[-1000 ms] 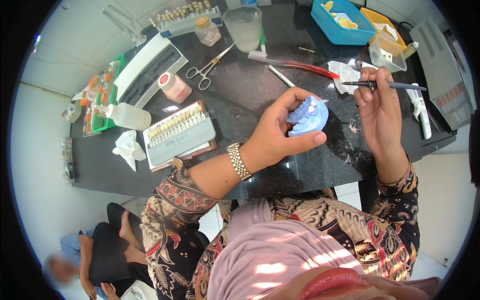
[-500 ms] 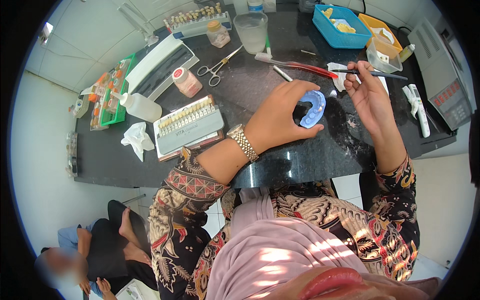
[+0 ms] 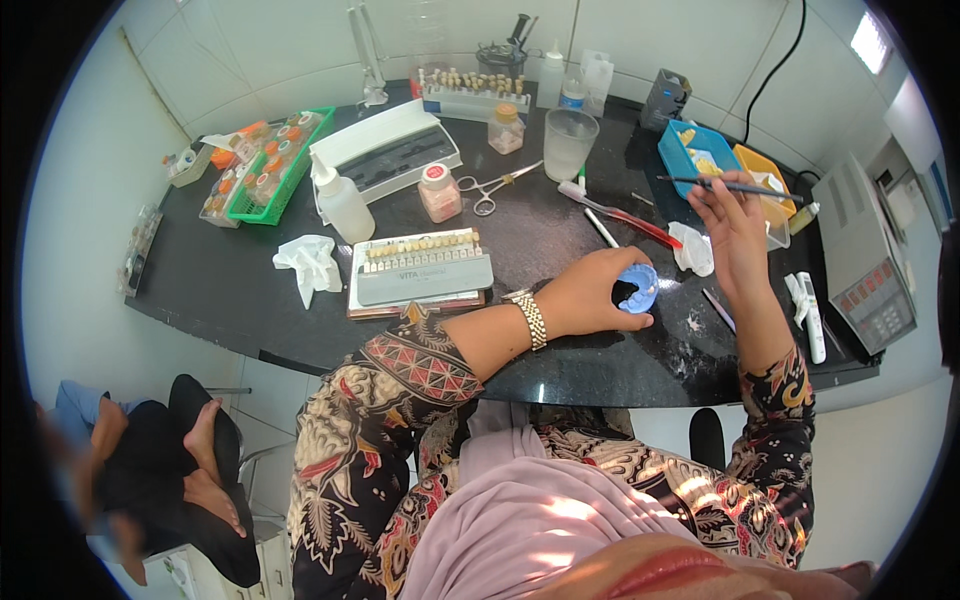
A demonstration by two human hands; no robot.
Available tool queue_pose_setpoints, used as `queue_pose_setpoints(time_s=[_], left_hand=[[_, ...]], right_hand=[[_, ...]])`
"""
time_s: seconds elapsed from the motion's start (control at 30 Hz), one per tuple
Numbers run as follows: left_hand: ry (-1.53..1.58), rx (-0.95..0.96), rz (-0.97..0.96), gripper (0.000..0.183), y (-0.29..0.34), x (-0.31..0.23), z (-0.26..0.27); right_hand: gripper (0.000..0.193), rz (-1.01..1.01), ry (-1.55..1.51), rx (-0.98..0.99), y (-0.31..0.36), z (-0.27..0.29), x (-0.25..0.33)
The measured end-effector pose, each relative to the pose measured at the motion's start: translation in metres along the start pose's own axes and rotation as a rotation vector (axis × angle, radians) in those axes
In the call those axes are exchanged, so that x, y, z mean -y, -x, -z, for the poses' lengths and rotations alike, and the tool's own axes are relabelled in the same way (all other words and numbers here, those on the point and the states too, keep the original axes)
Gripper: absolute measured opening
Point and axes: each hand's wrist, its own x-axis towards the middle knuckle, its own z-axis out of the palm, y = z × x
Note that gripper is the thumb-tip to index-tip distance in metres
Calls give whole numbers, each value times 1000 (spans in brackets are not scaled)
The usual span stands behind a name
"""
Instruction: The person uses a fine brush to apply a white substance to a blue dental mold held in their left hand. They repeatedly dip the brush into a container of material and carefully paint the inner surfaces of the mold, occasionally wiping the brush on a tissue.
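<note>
My left hand [image 3: 590, 290] grips a blue horseshoe-shaped dental cast [image 3: 645, 290] between thumb and fingers, low over the table's front part. Small tooth shapes show along the cast's rim. Raised to the right, my right hand [image 3: 735, 225] pinches a thin dark-handled brush [image 3: 765, 189], held nearly level with its slim end pointing left, apart from the cast. Past the cast lie a red-handled toothbrush [image 3: 630, 222], a white pen-like stick [image 3: 601, 228] and a crumpled white tissue [image 3: 692, 250]. Another slim stick [image 3: 718, 311] rests between my hands.
Left of my hands are a tooth shade guide [image 3: 425, 285], a white squeeze bottle [image 3: 342, 205], a pink-powder jar [image 3: 440, 193] and scissor-handled forceps [image 3: 487, 195]. Behind stand a clear cup [image 3: 571, 145] and a blue basket [image 3: 697, 160]. A grey machine [image 3: 865, 255] borders the right; another person [image 3: 180, 480] sits lower left.
The view has tilted up, so the table appears lower. My right hand with the brush has risen relative to the table, farther from the cast. My left hand still holds the cast.
</note>
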Motion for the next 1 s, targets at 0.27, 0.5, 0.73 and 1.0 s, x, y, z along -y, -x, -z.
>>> queue_pose_setpoints(time_s=[0.27,0.5,0.73,1.0], left_hand=[[11,22,-57,58,2,-7,-1],[-3,21,-134,60,4,-9,-3],[-3,-33,-188,58,5,-4,-4],[-3,19,-164,59,2,-10,-2]], right_hand=[[15,115,266,293,-96,-53,-20],[15,265,1036,574,-129,-85,-33],[23,190,1081,580,-139,-93,-36],[24,161,739,374,-133,-71,-7]])
